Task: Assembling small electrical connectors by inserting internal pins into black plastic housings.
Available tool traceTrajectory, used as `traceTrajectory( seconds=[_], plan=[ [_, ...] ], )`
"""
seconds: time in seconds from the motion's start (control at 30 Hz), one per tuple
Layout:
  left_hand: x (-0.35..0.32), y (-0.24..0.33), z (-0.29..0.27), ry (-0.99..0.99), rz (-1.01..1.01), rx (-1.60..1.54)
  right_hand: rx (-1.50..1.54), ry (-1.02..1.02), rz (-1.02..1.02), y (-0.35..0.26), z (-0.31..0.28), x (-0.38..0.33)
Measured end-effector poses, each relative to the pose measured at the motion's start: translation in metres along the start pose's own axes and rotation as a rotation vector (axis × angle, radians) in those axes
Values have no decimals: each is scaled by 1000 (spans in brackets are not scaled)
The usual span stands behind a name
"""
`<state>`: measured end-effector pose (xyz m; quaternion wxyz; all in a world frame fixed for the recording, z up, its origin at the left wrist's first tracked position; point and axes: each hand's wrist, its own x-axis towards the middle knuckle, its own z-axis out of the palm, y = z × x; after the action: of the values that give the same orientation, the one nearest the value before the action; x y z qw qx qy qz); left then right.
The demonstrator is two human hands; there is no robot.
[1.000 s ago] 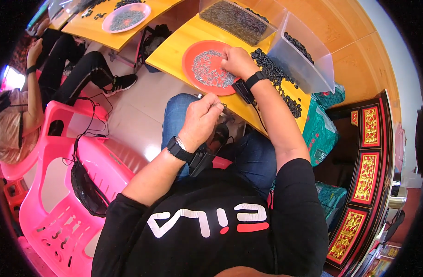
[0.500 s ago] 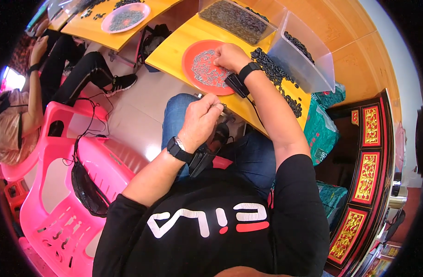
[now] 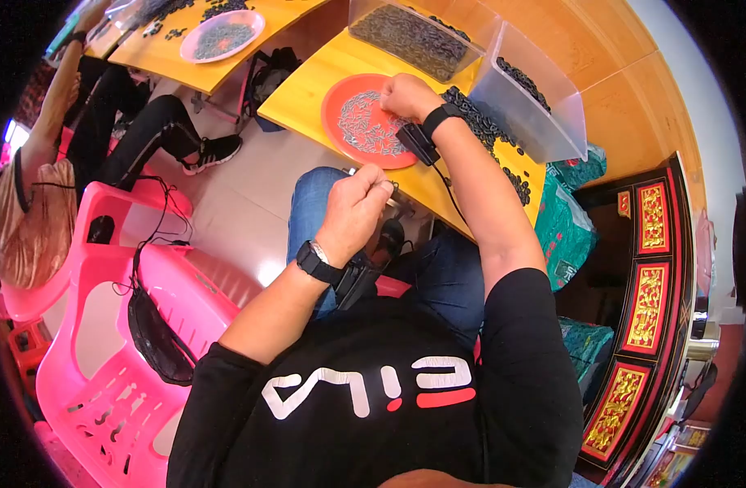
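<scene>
My right hand [image 3: 409, 96] is over the far right rim of a round red plate [image 3: 334, 122], its fingers curled together. Whatever lies between those fingertips is too small to make out. Small silver metal pieces [image 3: 361, 122], slim like pins or screws, are scattered across the plate. Closer to me, my left hand [image 3: 355, 213] is closed in a pinch above my knee, just off the table's near edge. What it holds is hidden by the fingers. Small black ring-like parts [image 3: 479, 118] lie heaped on the yellow table [image 3: 296, 102], right of my right hand.
Two clear plastic bins, one at the back [image 3: 414, 41] and one at the right [image 3: 536, 106], contain black parts. Green sacks [image 3: 567, 232] stand beside the table. A pink chair [image 3: 186, 285] is at my left. Beyond it, a co-worker [image 3: 35, 211] sits near another table with a pink plate [image 3: 192, 45].
My right hand has shifted slightly away from me over the plate, its fingers still curled. My left hand has hardly moved. The co-worker's arm has reached farther forward.
</scene>
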<state>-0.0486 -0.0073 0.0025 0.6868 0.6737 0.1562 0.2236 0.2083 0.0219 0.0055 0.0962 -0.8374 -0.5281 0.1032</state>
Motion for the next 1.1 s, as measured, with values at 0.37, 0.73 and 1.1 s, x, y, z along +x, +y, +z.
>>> traceTrajectory(
  seconds=[0.37, 0.73, 1.1],
  plan=[
    [-1, 3, 0, -11, -54, -18, 304, -22, -68, 1, 0, -5],
    [0, 5, 0, -5, -54, -12, 213, -96, -138, -13, 0, -2],
    [0, 0, -2, 28, 17, -26, -246, -117, -148, -40, 3, -8]
  ],
)
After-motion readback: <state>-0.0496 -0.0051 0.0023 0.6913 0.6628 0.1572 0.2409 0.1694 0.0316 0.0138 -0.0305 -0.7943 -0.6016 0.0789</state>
